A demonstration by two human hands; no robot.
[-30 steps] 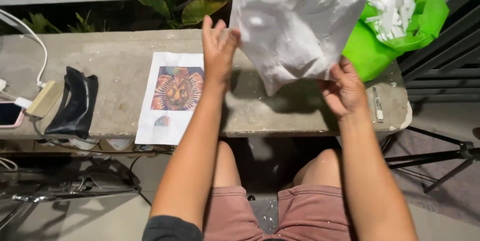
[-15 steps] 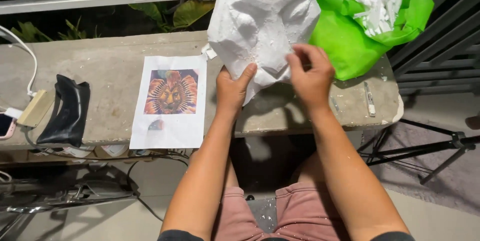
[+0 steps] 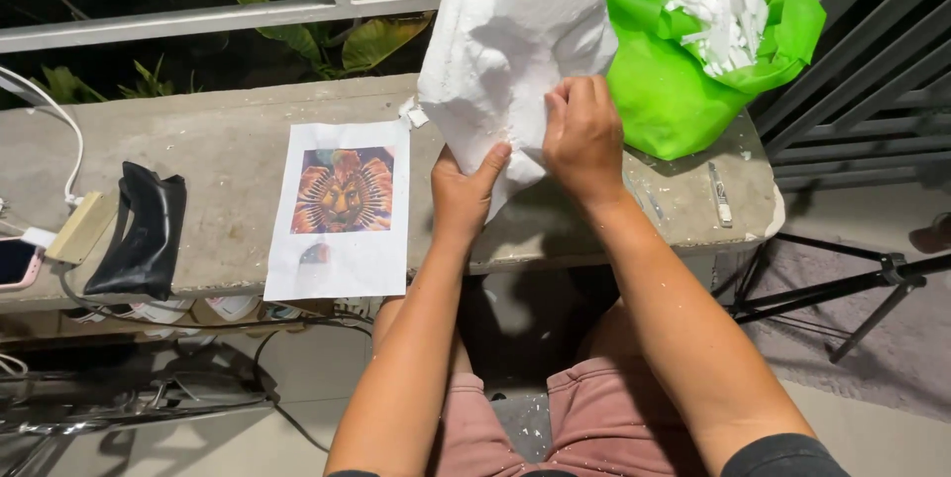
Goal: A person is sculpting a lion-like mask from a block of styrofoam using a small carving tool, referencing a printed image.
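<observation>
A large white carved foam mask (image 3: 515, 36) stands upright over the concrete ledge (image 3: 218, 155). My left hand (image 3: 464, 195) grips its lower tip from below, thumb against the front. My right hand (image 3: 582, 135) pinches the mask's lower right edge with closed fingers. A printed sheet with a colourful lion-like mask picture (image 3: 342, 208) lies flat on the ledge just left of my left hand.
A green bag (image 3: 684, 81) full of white foam scraps sits at the ledge's right end, with a marker (image 3: 720, 194) beside it. A black pouch (image 3: 144, 229), a small box, a phone (image 3: 15, 262) and a white cable lie at left. A tripod leg (image 3: 842, 289) stands at right.
Both hands have come together at the mask's lower tip; earlier they held it wide apart at its sides. The mask now sits more upright and closer.
</observation>
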